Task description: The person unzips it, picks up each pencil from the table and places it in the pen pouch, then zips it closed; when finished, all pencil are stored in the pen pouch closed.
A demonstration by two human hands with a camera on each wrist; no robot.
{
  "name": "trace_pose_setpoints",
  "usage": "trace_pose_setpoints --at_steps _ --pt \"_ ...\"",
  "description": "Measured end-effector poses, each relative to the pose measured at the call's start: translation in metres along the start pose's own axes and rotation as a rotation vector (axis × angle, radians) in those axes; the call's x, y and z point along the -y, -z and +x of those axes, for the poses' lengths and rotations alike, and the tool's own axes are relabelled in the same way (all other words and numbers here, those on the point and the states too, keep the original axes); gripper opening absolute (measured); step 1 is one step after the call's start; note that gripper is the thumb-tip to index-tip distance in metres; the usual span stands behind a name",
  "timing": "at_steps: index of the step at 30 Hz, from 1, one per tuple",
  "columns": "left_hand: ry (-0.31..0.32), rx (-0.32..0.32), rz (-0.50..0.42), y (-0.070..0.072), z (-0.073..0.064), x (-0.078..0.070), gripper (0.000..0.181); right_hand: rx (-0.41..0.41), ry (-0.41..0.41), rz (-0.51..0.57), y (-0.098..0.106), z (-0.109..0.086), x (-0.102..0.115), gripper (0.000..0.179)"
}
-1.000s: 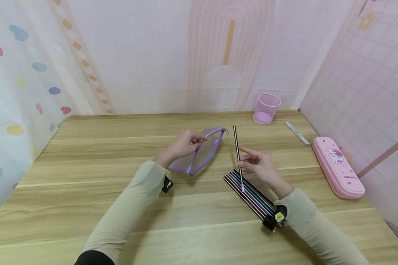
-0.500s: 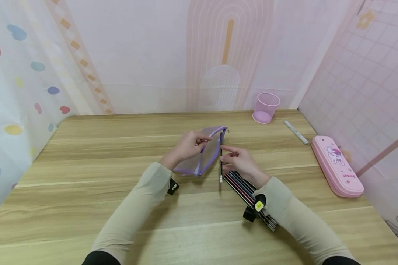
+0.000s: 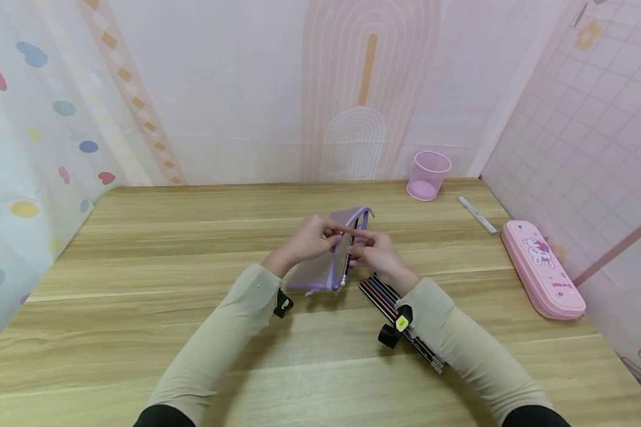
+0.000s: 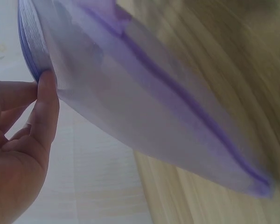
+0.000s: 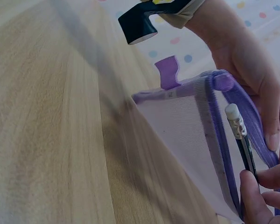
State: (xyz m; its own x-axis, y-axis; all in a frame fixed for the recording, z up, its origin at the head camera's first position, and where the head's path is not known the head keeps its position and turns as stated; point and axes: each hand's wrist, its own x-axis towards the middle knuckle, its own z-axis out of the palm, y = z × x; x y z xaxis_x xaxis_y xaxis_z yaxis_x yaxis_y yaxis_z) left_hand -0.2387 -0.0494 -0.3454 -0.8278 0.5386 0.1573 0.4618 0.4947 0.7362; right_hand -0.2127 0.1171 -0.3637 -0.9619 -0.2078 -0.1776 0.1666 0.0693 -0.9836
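My left hand (image 3: 314,240) pinches the zippered edge of a purple mesh pencil pouch (image 4: 126,93), which gapes at its zipper. In the right wrist view, a dark pencil (image 5: 245,148) with a white eraser lies within the pouch's open mouth. My right hand (image 3: 380,256) pinches that pencil between thumb and fingers, eraser end toward me. Below the right wrist a row of striped pencils (image 3: 380,298) lies on the table, partly hidden by the wrist camera and sleeve.
A pink cup (image 3: 429,176) stands at the back right of the wooden table (image 3: 181,249). Beside it lies a white marker (image 3: 477,214). Along the right edge sits a pink pencil case (image 3: 543,270) with a rabbit picture.
My right hand has carried the pencil left, from above the row of pencils into the pouch's mouth. The left hand and pouch have shifted slightly right.
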Motion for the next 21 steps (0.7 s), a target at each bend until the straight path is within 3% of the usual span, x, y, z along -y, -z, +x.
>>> trace_pose_setpoints --at_steps 11,21 --pt "0.016 0.012 -0.061 -0.002 0.001 -0.002 0.026 -0.024 0.015 -0.135 -0.004 0.001 0.002 0.047" --pt "0.068 -0.034 -0.127 0.007 0.0 0.001 0.027 0.05 0.112 -0.219 0.022 -0.017 0.012 0.042"
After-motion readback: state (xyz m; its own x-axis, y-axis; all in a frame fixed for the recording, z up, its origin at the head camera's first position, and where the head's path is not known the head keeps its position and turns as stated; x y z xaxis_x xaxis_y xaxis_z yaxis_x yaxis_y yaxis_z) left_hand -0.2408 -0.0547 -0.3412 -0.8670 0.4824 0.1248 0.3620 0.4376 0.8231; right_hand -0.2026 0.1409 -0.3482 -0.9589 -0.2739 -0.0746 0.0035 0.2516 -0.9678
